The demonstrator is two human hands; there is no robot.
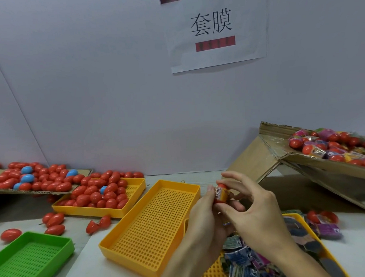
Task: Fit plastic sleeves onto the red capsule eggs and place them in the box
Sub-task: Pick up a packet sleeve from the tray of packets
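Red capsule egg (221, 193), already wearing a printed plastic sleeve (218, 193) around its middle, stands roughly upright between both hands above the near edge of the table. Left hand (203, 215) comes up from below with its thumb pressed against the sleeve's left side, fingers curled round the egg's lower half. Right hand (255, 206) reaches in from the right, its fingers bent and pinching the egg's right side, the index finger arched over the top (the egg's rounded red tip shows just beneath it). Both forearms enter from the bottom edge and cross toward the centre.

Just left of the hands lies an empty yellow tray (153, 228), rigid plastic with a perforated floor; a second yellow tray (135, 188) behind it is heaped with smooth, glossy bare eggs (96, 195), a few of them blue. A green tray (32, 261) of the same perforated kind sits at lower left. Under the right forearm, flat crinkled loose sleeves (243, 258) fill another yellow tray. Tilted at upper right, the corrugated cardboard box (267, 154) holds sleeved eggs.
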